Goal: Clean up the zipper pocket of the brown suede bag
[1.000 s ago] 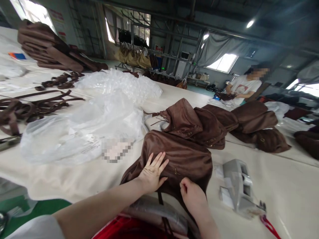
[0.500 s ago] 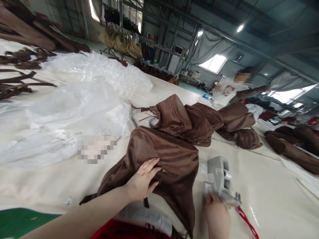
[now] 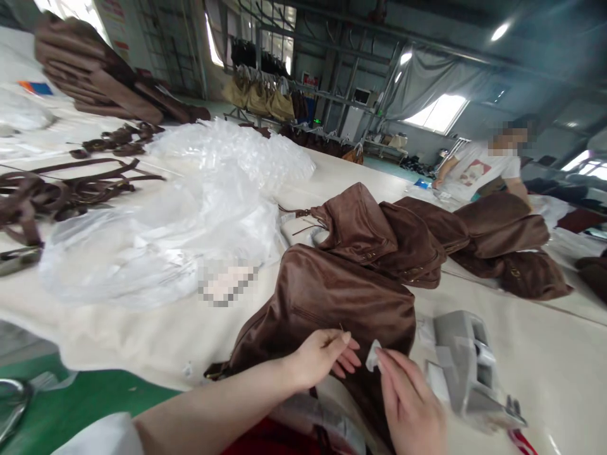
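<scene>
A brown leather bag (image 3: pixel 332 297) lies flat at the near edge of the cream table (image 3: pixel 531 354). My left hand (image 3: pixel 320 357) rests on its lower edge near the zip, fingers curled. My right hand (image 3: pixel 408 401) is just right of it and pinches a small white piece, perhaps tape or a sticker (image 3: pixel 372 357), between thumb and fingers. A grey tape dispenser (image 3: pixel 467 370) sits on the table right beside my right hand.
More brown bags (image 3: pixel 427 234) lie in a row behind. Clear plastic bags (image 3: pixel 190 208) are heaped at the left, with brown straps (image 3: pixel 57 189) and stacked leather pieces (image 3: pixel 95 82) beyond. A person in a white shirt (image 3: pixel 484 170) works at the far right.
My right hand left the dispenser and came back to the bag holding a small white piece. My left hand slid down to the bag's lower edge. The view swung back left.
</scene>
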A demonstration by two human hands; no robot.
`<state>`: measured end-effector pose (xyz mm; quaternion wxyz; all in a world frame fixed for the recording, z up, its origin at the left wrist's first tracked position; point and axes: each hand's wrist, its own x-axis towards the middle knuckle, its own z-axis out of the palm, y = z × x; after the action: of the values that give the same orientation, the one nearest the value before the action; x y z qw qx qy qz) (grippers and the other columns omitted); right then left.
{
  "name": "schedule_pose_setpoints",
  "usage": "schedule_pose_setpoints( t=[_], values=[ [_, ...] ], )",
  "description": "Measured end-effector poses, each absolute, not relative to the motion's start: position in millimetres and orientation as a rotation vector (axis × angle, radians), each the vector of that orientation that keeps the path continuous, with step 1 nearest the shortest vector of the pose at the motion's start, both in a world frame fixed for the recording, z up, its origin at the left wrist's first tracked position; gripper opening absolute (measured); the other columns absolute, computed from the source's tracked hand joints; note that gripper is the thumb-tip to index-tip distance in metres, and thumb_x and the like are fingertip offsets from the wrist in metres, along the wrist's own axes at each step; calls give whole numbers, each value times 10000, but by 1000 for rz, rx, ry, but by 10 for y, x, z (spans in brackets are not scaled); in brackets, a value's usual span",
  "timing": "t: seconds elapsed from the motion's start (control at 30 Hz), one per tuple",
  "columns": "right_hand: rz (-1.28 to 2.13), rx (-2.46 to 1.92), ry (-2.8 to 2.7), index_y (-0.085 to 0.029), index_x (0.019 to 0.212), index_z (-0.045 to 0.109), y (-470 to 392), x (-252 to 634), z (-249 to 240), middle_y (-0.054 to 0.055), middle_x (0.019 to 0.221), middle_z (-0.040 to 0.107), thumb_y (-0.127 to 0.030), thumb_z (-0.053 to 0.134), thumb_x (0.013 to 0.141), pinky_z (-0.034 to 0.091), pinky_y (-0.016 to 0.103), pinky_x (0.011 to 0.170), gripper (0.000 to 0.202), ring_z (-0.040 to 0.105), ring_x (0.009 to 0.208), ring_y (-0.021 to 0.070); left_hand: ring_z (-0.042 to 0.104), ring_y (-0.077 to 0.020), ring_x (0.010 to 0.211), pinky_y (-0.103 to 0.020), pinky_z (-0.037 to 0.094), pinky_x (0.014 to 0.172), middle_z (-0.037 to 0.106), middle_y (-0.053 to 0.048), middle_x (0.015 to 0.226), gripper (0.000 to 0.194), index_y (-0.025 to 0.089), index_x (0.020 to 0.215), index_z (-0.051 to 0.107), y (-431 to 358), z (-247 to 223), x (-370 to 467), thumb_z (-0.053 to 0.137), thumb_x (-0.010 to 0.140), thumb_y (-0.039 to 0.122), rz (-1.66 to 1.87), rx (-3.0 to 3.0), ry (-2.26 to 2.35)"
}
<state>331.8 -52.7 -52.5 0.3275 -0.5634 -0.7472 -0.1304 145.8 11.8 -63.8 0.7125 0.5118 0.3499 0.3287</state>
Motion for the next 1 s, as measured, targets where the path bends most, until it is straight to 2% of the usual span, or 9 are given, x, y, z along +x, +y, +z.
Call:
schedule_pose_setpoints(
  t=[0.07, 0.13, 0.23, 0.33, 0.53, 0.67, 0.77, 0.87, 1.0],
  values=[
    [-240, -1397, -2097, -280, 1150, 630, -438, 3108, -575, 44, 1081, 677, -281, 433, 932, 524, 293, 814, 294, 658, 942, 189, 632, -177, 642, -279, 498, 571, 660, -108, 750, 661, 88, 862, 636, 120, -621, 1479, 455, 768, 716, 670, 939, 718],
    [-111, -1377, -2160, -274, 1160, 618, -370, 2969, -632, 57, 1123, 659, -294, 427, 930, 534, 312, 828, 299, 645, 986, 204, 621, -168, 600, -281, 499, 562, 638, -79, 686, 643, 88, 805, 625, 133, -624, 1445, 528, 717, 717, 688, 856, 731],
    [154, -1421, -2092, -243, 1191, 571, -285, 2916, -676, 76, 1179, 631, -304, 430, 923, 539, 316, 839, 309, 635, 1007, 199, 624, -163, 595, -273, 500, 557, 639, -65, 678, 586, 93, 843, 617, 169, -652, 1348, 617, 683, 657, 732, 838, 799],
    [356, -1581, -1903, -220, 1186, 544, -160, 2984, -673, 87, 1164, 634, -338, 420, 916, 552, 276, 717, 319, 659, 912, 179, 635, -160, 643, -245, 487, 552, 667, -81, 750, 546, 102, 876, 624, 240, -723, 1260, 616, 696, 617, 750, 889, 859],
    [341, -1933, -2009, -206, 1011, 596, 184, 2907, -716, 45, 863, 698, -262, 489, 847, 473, 284, 692, 204, 669, 783, 190, 478, -72, 495, -188, 414, 476, 530, 22, 603, 418, 120, 761, 606, 415, -985, 1145, 580, 743, 537, 955, 1071, 1167],
    [254, -2103, -2155, -220, 1012, 543, 248, 2701, -820, 23, 777, 686, -179, 527, 806, 389, 257, 573, 210, 666, 710, 183, 492, -71, 496, -191, 428, 486, 545, 27, 618, 377, 128, 801, 593, 437, -1112, 1123, 586, 749, 502, 932, 1037, 1152],
    [148, -2107, -2188, -225, 895, 527, 192, 2693, -930, 27, 714, 667, -198, 460, 852, 341, 269, 518, 84, 654, 639, 190, 505, -74, 504, -194, 437, 502, 563, 20, 619, 338, 132, 764, 592, 410, -1146, 1123, 587, 761, 469, 910, 1075, 1140],
    [113, -1994, -2169, -230, 799, 518, 135, 2842, -1076, 35, 692, 658, -233, 391, 876, 348, 288, 511, 149, 635, 578, 197, 500, -76, 499, -193, 433, 501, 564, 19, 601, 289, 131, 738, 597, 388, -1162, 1115, 575, 784, 415, 890, 1107, 1144],
    [380, -1894, -1906, -243, 818, 559, 113, 3077, -1249, 42, 765, 694, -363, 413, 857, 432, 294, 560, 193, 657, 619, 208, 518, -82, 519, -177, 423, 488, 563, 13, 592, 223, 123, 748, 624, 380, -1159, 1124, 553, 805, 327, 871, 1197, 1171]
  ],
)
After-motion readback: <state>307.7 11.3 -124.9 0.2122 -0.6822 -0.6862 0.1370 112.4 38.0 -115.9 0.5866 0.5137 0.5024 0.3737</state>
